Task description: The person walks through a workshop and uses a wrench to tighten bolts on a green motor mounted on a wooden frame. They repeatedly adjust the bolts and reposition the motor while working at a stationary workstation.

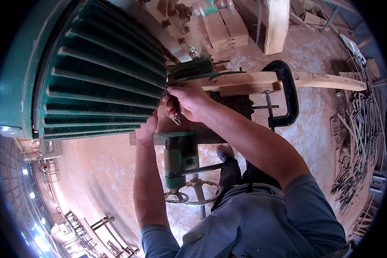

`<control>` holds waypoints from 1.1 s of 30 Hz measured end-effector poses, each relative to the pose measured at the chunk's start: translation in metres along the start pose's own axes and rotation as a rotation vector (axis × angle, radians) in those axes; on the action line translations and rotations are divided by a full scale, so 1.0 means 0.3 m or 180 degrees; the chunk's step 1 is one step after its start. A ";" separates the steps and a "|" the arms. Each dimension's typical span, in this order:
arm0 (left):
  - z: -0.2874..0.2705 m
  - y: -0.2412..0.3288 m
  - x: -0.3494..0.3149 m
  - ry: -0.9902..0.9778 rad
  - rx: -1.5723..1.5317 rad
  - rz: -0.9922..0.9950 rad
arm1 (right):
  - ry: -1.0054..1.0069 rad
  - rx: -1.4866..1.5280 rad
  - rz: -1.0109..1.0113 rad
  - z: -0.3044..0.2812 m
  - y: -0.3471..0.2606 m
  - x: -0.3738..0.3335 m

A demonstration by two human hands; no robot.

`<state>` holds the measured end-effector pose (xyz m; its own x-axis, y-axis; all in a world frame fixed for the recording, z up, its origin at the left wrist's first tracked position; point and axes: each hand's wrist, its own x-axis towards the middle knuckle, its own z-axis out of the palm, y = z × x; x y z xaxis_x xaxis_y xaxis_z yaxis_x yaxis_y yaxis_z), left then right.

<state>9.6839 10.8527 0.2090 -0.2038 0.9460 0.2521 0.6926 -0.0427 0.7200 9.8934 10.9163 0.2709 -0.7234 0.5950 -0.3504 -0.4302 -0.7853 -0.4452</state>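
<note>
My right hand (188, 99) is closed, its fingers curled beside the edge of a large green ribbed motor housing (103, 73). A small greyish piece (176, 118) pokes out below the fingers; its kind does not show. Just left of it, my left hand (148, 125) reaches up beneath the housing's edge, which hides its fingers. Both hands are above the green machine's table. A long wooden board (245, 79) runs from there to the right, with a black C-clamp (292, 92) around it and a shorter wood piece (250, 89).
Below the table are a green bracket (175, 165) and handwheels (202, 192). A cardboard box (227, 32) and an upright timber (277, 26) stand at the far side. Thin wood strips (359, 133) lie piled on the floor at right. My shoe (225, 153) is near the machine.
</note>
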 end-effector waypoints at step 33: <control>0.055 0.213 -0.065 -0.0143 0.1779 -0.0592 | 0.0406 -0.3140 -0.1039 0.029 -0.053 0.087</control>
<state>9.7434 10.8370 0.2393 -0.3356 0.9346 0.1178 0.9101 0.2894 0.2966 9.8767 10.9428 0.2760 -0.5643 0.8117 -0.1509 0.0787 -0.1291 -0.9885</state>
